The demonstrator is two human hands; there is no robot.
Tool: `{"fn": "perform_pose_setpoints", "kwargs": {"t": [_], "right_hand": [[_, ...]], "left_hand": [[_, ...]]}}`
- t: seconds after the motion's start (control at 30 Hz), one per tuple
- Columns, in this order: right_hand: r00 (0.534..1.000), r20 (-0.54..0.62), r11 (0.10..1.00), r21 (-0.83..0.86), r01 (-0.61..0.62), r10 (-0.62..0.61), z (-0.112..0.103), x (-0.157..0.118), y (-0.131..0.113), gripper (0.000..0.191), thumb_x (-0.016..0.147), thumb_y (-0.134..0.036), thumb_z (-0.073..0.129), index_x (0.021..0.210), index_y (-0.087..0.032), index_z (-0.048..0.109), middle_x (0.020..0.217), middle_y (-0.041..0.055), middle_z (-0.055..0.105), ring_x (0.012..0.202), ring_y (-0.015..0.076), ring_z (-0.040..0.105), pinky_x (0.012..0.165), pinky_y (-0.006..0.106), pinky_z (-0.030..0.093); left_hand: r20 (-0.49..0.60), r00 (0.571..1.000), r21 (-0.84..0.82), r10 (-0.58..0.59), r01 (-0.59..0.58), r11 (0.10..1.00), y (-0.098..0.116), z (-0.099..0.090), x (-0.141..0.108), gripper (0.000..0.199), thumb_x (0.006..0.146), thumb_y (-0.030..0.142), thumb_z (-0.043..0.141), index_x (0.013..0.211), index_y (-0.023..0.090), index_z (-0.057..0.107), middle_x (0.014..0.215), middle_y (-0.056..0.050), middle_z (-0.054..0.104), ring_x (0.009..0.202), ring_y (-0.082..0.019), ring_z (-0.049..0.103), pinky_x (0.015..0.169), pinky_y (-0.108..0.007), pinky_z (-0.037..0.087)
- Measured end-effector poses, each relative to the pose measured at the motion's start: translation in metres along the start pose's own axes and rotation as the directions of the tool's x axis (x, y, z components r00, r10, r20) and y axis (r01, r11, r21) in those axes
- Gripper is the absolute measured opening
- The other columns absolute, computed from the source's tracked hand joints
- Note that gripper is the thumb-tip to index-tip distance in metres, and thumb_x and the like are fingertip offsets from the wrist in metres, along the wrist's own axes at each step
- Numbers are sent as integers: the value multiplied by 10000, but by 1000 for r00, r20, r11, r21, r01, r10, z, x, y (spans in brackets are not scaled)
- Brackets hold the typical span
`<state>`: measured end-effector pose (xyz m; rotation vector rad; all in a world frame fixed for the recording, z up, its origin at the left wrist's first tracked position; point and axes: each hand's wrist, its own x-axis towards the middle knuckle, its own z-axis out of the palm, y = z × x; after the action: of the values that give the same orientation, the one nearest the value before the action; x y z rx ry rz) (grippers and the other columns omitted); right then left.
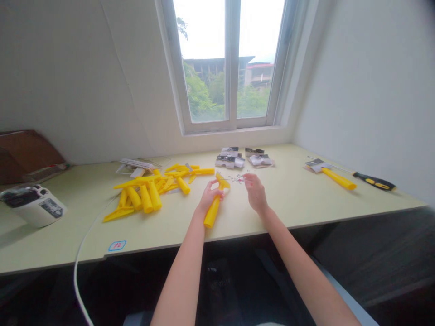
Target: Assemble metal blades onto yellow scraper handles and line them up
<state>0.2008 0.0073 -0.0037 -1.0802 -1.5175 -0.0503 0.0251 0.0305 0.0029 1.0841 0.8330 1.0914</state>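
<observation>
My left hand (210,197) is closed around a yellow scraper-like tool (212,212), its thick handle pointing down toward the table's front edge and its wider head at the top. To the right, my right hand (255,192) has its fingers drawn together over small scattered metal bits (234,177) on the table. A thin dark rod runs from the yellow head toward the right fingertips; whether those fingers grip it is too small to tell. A small red spot (239,180) shows beside the fingertips.
Yellow handles and heads (146,197) are piled at the left. Behind the hands lie printed packages (228,160). A screwdriver (374,181) and a packaged yellow tool (338,178) lie right. A white container (42,208) and cable (79,258) are far left.
</observation>
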Motion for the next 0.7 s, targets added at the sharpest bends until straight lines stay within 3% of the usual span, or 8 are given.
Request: {"fn": "perform_pose_setpoints", "kwargs": {"t": [0.1, 0.3, 0.37, 0.53, 0.7], "right_hand": [[1000, -19, 1000, 13, 0, 1, 0, 0, -2, 220, 880, -308, 350, 996, -209, 508, 908, 64, 603, 825, 176, 576, 713, 325, 467], [990, -39, 991, 15, -134, 135, -2, 0, -2, 168, 843, -369, 455, 886, -213, 500, 667, 1, 603, 544, 126, 542, 524, 240, 425], [991, -5, 991, 15, -131, 131, -1, -1, 1, 173, 858, -365, 421, 849, -209, 495, 665, 5, 593, 568, 131, 543, 546, 248, 429], [999, 27, 999, 36, -41, 40, 1, -1, 7, 166, 867, -308, 355, 947, -213, 465, 884, 47, 570, 770, 162, 554, 685, 315, 461], [1000, -16, 999, 26, -25, 25, 0, 0, 3, 134, 857, -313, 414, 896, -208, 487, 824, 40, 593, 742, 157, 569, 649, 286, 467]], "left_hand": [[1, 1000, 4, -14, 14, 1000, -1, 0, 1, 619, 529, 138, 627, 1110, 193, 420, 569, 53, 553, 450, -83, 488, 482, -205, 352], [21, 1000, 1, -21, 21, 1000, -1, -1, 1, 599, 544, 122, 606, 1105, 202, 412, 556, 59, 546, 441, -82, 484, 477, -203, 351], [17, 1000, 3, -24, 24, 1000, -1, -1, 0, 599, 543, 123, 605, 1103, 203, 408, 564, 56, 552, 437, -80, 482, 476, -203, 349], [25, 1000, -15, 1, -1, 1000, -1, 0, 1, 589, 544, 114, 591, 1095, 189, 397, 565, 47, 562, 440, -77, 474, 482, -204, 352], [35, 999, 4, 0, 0, 1000, 0, 0, -1, 566, 560, 112, 579, 1091, 189, 400, 540, 46, 557, 438, -77, 468, 480, -198, 347]]}}
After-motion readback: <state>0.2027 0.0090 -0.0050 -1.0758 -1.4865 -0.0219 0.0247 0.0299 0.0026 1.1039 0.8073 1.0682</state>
